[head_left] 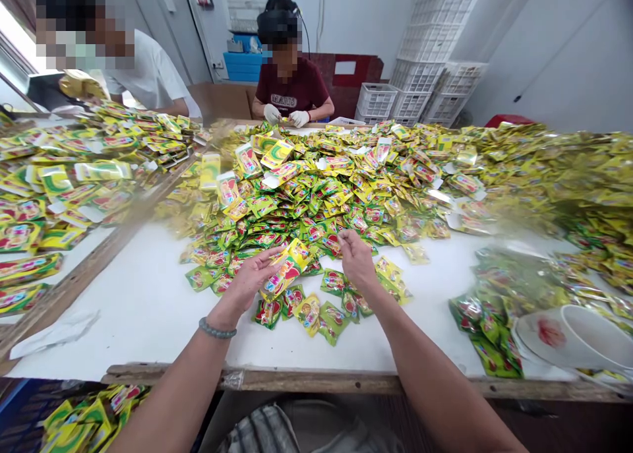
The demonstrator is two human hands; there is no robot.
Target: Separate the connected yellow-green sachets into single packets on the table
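My left hand (253, 278), with a bead bracelet on the wrist, holds a small stack of yellow and green sachets (287, 267) between thumb and fingers. My right hand (357, 258) is a little to the right, fingertips pinched together at the edge of the big heap of sachets (346, 176); what it pinches is too small to name. Several loose green sachets (321, 311) lie on the white table (143, 301) just below both hands.
A person in a maroon shirt with white gloves (291, 87) works at the far side. Another person in white (143, 70) stands at the back left. A white cup (578, 337) lies at the right. White crates (420, 77) are stacked behind. More sachets fill a bin (84, 420) under the table's wooden edge.
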